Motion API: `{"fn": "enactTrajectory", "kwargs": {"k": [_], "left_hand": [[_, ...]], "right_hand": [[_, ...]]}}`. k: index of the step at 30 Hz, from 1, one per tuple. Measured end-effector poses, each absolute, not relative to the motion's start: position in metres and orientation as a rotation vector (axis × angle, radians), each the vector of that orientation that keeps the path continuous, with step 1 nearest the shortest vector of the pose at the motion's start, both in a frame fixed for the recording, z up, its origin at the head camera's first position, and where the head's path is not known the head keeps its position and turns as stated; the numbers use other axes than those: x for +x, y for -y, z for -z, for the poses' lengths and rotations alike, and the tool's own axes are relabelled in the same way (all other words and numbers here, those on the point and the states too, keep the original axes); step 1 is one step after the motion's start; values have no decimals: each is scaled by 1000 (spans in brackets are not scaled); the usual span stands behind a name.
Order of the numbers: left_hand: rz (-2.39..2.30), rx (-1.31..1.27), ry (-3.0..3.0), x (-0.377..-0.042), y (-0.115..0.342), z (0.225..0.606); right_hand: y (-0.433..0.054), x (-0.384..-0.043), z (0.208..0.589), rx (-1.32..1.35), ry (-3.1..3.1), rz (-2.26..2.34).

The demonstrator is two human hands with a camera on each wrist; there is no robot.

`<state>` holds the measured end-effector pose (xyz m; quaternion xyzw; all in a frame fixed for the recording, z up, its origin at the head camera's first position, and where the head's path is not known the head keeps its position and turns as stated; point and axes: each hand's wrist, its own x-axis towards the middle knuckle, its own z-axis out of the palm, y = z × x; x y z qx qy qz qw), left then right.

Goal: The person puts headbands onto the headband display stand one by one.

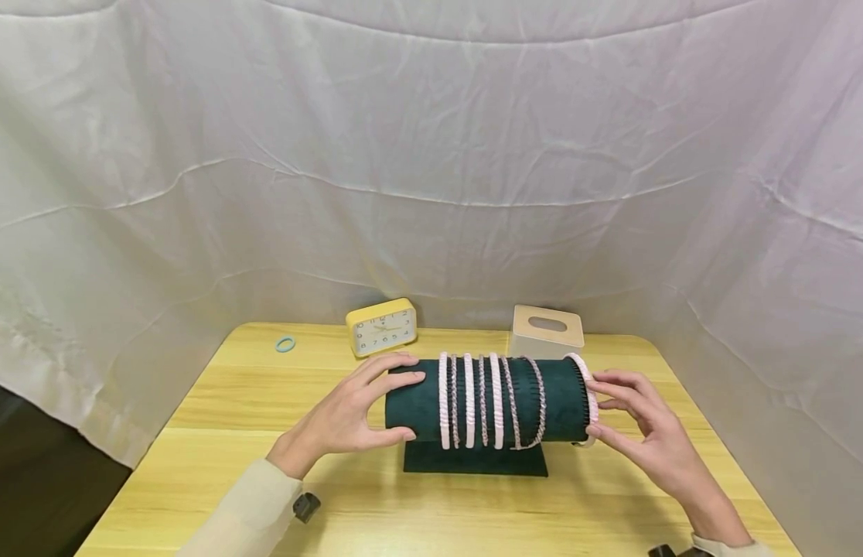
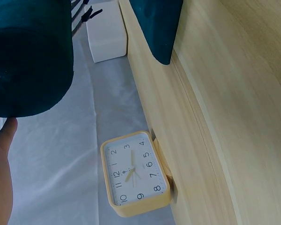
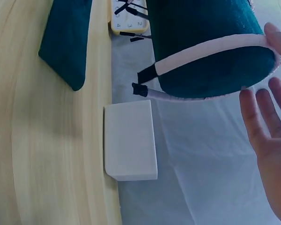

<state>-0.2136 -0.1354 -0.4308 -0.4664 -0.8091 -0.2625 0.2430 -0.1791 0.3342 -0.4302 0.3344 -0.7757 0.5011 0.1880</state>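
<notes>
A dark green velvet roll stand (image 1: 562, 398) lies crosswise on its flat base (image 1: 473, 460). Pale pink ribbed headbands (image 1: 469, 402) alternate on it with thin braided headbands (image 1: 513, 402). My left hand (image 1: 337, 414) grips the roll's left end, fingers over the top and thumb low on the front. At the opposite end, my right hand (image 1: 643, 433) holds a pink headband (image 3: 210, 49) between fingers and thumb. That headband circles the roll's right rim, its black-tipped ends (image 3: 147, 74) hanging apart below the roll.
Behind the stand, a yellow alarm clock (image 1: 383, 326) stands left and a white tissue box (image 1: 547, 325) with a wooden lid right. A small blue ring (image 1: 285, 343) lies at the back left of the wooden table (image 1: 237, 402). Grey-white cloth (image 1: 431, 155) hangs around it.
</notes>
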Motion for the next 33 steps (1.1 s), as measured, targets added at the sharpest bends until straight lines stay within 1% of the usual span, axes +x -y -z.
{"fn": "enactTrajectory", "kwargs": {"k": [7, 16, 24, 33], "left_hand": [[708, -1278, 2205, -214, 135, 431], [710, -1282, 2203, -213, 135, 431], [720, -1290, 2192, -214, 135, 430], [720, -1285, 2196, -214, 135, 430]], "right_hand": [[-336, -195, 435, 1094, 1983, -1530], [-339, -203, 435, 1167, 1962, -1589], [-338, -204, 436, 1196, 1958, -1644], [-329, -204, 431, 1173, 2011, -1604]]}}
